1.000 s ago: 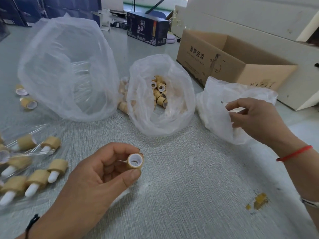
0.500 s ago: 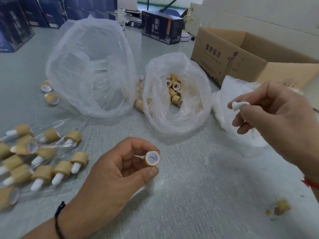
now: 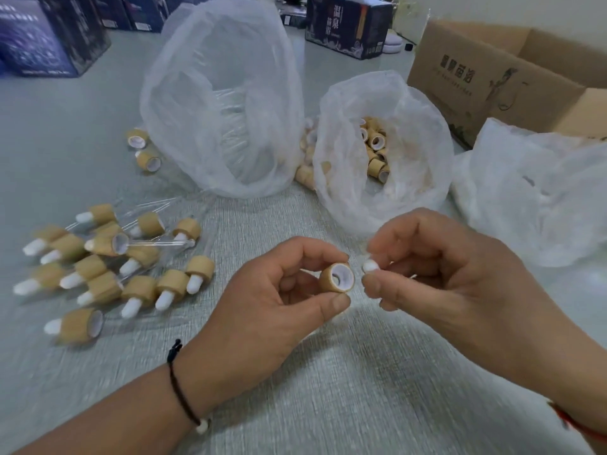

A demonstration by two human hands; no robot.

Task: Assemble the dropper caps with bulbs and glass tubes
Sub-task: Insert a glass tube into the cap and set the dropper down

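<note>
My left hand (image 3: pixel 272 303) pinches a tan dropper cap (image 3: pixel 335 278) between thumb and fingers, its white-lined open end turned toward the right. Just to the cap's right, my right hand (image 3: pixel 453 284) pinches a small white rubber bulb (image 3: pixel 370 266), its tip a short gap from the cap's mouth. Several finished droppers (image 3: pixel 111 267) with tan caps, white bulbs and glass tubes lie in a pile on the table at the left.
Three plastic bags stand behind the hands: a large one with glass tubes (image 3: pixel 226 103), a middle one with loose tan caps (image 3: pixel 377 149), and a crumpled one at the right (image 3: pixel 532 192). A cardboard box (image 3: pixel 486 77) and dark boxes (image 3: pixel 348 24) sit farther back. Two loose caps (image 3: pixel 144 149) lie left of the big bag.
My right hand drew a white bulb out of the right bag and carried it left and down to the cap. The left hand kept holding the cap.
</note>
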